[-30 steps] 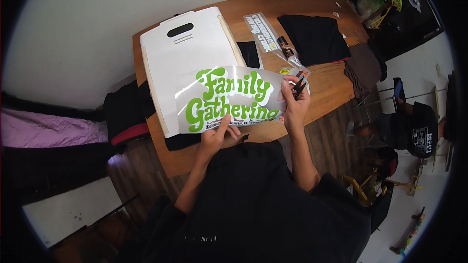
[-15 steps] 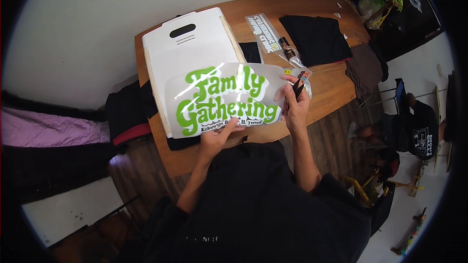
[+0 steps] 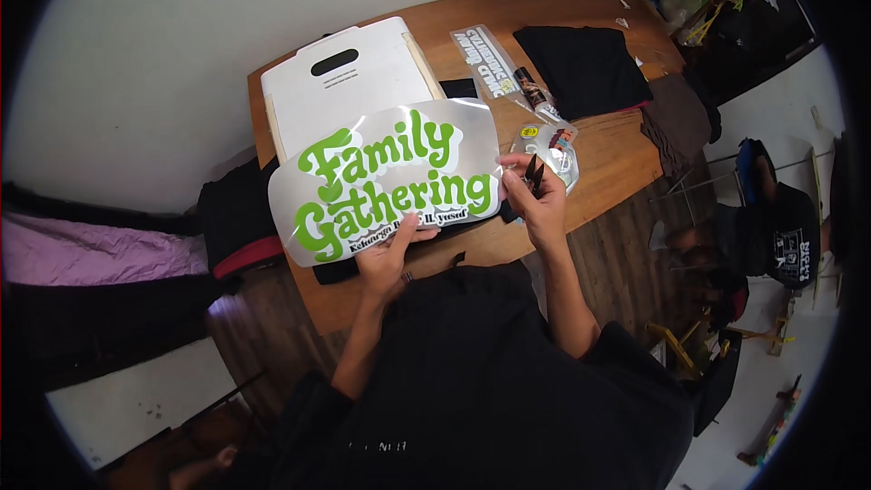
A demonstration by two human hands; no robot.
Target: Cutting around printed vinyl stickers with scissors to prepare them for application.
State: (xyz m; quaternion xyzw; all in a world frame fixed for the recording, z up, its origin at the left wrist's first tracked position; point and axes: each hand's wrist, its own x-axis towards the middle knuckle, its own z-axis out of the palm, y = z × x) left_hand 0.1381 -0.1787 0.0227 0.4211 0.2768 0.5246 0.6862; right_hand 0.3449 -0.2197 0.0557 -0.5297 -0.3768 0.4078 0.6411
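Left grip, right grip pinching translucent sheet: green lettering, black line beneath.

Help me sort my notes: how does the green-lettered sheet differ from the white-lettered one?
The green-lettered sheet is held in the left hand and right hand; the white-lettered sheet lies on the table. The green-lettered sheet also looks larger than the white-lettered sheet. Both carry bold lettering.

Lettering marks the ten-o'clock transfer film in green and black, the twelve-o'clock film sheet and three-o'clock black T-shirt in white.
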